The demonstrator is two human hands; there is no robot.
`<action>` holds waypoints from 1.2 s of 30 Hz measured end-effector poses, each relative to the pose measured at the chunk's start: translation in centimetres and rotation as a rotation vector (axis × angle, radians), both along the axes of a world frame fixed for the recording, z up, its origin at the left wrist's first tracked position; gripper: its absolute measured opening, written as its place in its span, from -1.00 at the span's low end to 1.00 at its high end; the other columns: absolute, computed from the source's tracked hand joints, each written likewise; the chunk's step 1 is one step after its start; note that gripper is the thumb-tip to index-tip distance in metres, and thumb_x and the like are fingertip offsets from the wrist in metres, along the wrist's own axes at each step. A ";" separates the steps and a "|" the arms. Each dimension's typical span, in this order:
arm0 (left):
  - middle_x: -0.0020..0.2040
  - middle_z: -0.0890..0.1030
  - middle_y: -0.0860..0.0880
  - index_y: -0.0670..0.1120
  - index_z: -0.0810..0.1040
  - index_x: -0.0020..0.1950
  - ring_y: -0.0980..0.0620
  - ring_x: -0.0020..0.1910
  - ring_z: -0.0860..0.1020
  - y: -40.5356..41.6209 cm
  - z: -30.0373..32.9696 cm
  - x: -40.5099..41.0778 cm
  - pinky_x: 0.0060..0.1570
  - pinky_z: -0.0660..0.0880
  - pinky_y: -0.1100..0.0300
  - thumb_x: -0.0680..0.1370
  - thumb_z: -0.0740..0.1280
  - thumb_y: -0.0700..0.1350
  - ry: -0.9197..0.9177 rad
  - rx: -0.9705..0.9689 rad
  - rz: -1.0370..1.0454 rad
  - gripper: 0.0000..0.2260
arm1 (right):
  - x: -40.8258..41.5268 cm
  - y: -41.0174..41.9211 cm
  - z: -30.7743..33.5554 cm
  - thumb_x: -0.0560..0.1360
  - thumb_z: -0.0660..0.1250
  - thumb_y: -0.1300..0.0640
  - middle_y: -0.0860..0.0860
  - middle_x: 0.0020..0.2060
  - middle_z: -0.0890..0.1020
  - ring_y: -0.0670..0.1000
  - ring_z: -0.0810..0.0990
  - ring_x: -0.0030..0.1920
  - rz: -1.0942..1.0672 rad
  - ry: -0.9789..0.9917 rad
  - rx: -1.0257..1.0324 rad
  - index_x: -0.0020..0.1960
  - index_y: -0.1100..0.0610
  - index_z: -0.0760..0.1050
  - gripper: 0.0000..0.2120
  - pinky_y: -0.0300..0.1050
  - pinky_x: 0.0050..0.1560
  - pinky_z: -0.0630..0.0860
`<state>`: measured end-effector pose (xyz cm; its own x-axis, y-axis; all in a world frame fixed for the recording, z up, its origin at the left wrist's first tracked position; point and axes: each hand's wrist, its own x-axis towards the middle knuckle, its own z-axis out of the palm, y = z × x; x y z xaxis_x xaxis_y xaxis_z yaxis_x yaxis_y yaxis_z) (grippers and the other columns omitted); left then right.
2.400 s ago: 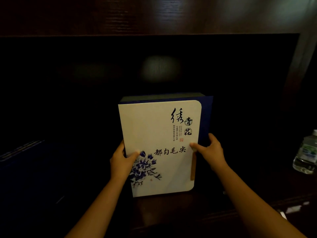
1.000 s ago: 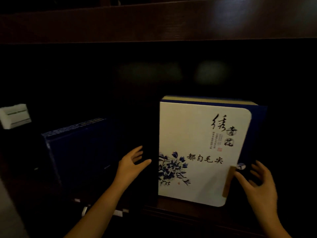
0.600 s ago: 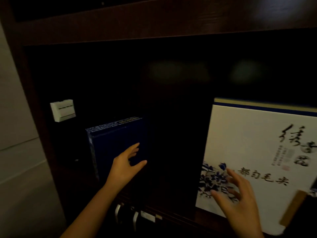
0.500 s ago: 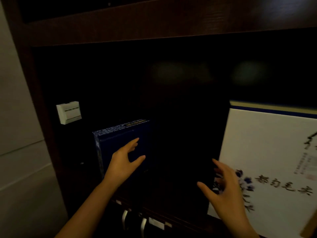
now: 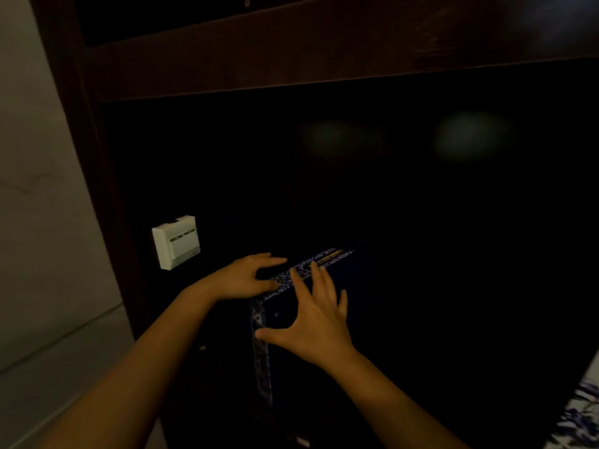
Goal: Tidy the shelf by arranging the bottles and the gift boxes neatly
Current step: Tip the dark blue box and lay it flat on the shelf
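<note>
A dark blue gift box [image 5: 334, 256] with a patterned trim stands upright at the left of the dark wooden shelf. My left hand [image 5: 246, 277] grips its top left corner, fingers behind the top edge and thumb in front. My right hand [image 5: 319, 322] lies flat on the box's front face, fingers spread up to the top edge and thumb by the left edge. Only a corner of the white gift box with blue flowers [image 5: 581, 416] shows, at the frame's lower right. No bottle is in view.
A small white switch box [image 5: 176, 241] hangs on the shelf's back, left of the blue box. The shelf's dark side panel [image 5: 103, 189] and a pale wall [image 5: 39, 222] are at the left. A wooden board [image 5: 324, 53] runs overhead. The shelf interior to the right is very dark.
Both hands let go of the white gift box and moved left to the dark blue box. My view swung left, so the white box slid to the right edge.
</note>
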<state>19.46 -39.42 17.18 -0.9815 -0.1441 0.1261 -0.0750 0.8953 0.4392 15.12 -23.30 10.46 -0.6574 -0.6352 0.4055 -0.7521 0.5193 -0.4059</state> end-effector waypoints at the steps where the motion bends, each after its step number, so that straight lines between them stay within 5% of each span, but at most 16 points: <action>1: 0.54 0.13 -0.04 0.05 0.25 0.45 0.04 0.51 0.09 -0.6 -0.1 -0.2 0.47 0.05 0.16 0.53 0.31 -0.04 -0.062 0.028 -0.023 -0.50 | 0.0 -0.7 -0.2 0.15 0.25 -0.51 0.03 0.52 -0.24 0.02 -0.35 0.48 0.000 -0.001 0.022 0.49 -0.09 -0.15 0.09 0.28 0.39 -0.35; 7: 0.50 0.24 -0.02 0.09 0.40 0.36 0.10 0.47 0.19 -2.8 -0.7 -0.5 0.36 0.10 0.30 0.48 0.36 0.05 -0.092 0.121 -0.099 -0.55 | -0.6 -1.7 -0.8 0.33 0.30 -0.29 0.07 0.51 0.08 0.04 -0.10 0.51 -0.018 0.124 -0.006 0.46 -0.07 0.11 -0.20 0.30 0.41 -0.25; 18: 0.49 0.27 -0.02 0.18 0.39 0.34 0.12 0.46 0.20 0.6 -1.7 0.7 0.40 0.09 0.27 0.42 0.35 0.19 0.017 0.062 -0.060 -0.51 | -1.5 2.4 0.1 0.34 0.35 -0.22 0.00 0.51 0.05 -0.05 -0.09 0.49 0.123 0.076 0.090 0.47 -0.12 0.07 -0.20 0.25 0.46 -0.21; 20: 0.49 0.26 -0.01 0.18 0.37 0.36 0.12 0.47 0.19 2.6 -2.0 0.9 0.43 0.09 0.24 0.44 0.31 0.22 0.041 0.010 -0.068 -0.49 | -2.4 4.8 0.7 0.34 0.38 -0.21 -0.09 0.50 0.03 -0.12 -0.09 0.47 0.183 0.038 0.140 0.45 -0.18 0.05 -0.20 0.12 0.49 -0.17; 24: 0.49 0.25 0.05 0.18 0.39 0.34 0.18 0.43 0.22 6.5 -2.7 1.2 0.28 0.04 0.41 0.55 0.15 0.16 0.113 0.008 -0.177 -0.64 | -4.7 11.3 3.3 0.35 0.46 -0.08 -0.38 0.39 0.01 -0.45 -0.12 0.36 0.271 -0.165 0.272 0.34 -0.37 0.04 -0.24 -0.50 0.32 -0.19; 28: 0.50 0.23 0.10 0.19 0.28 0.40 0.24 0.43 0.18 6.9 -1.3 -1.8 0.25 -0.02 0.61 0.54 0.22 -0.07 0.073 -0.123 -0.429 -0.56 | -4.9 16.5 7.1 0.42 0.41 0.07 -0.28 0.45 0.05 -0.22 -0.10 0.48 0.126 -0.299 0.451 0.32 -0.37 0.07 -0.29 -0.18 0.44 -0.14; 32: 0.46 -0.42 0.13 0.38 -0.45 0.30 0.09 0.46 -0.37 7.2 -0.8 -8.0 0.42 -0.26 -0.08 0.28 0.51 0.13 -0.014 -0.665 -0.429 0.12 | -1.1 13.5 5.2 0.15 0.24 -0.52 0.00 0.52 -0.18 0.04 -0.27 0.50 -0.291 -0.188 0.644 0.46 -0.21 -0.21 0.05 0.39 0.37 -0.23; 36: 0.53 -0.32 0.04 0.32 -0.41 0.37 0.03 0.51 -0.29 8.0 -0.7 -12.2 0.43 -0.27 -0.18 0.19 0.54 0.20 -0.079 -0.754 -0.489 0.18 | 1.1 9.0 2.2 0.24 0.03 -0.55 0.15 0.51 -0.20 0.18 -0.30 0.49 -0.519 -0.072 0.547 0.47 -0.10 -0.26 -0.01 0.58 0.21 -0.26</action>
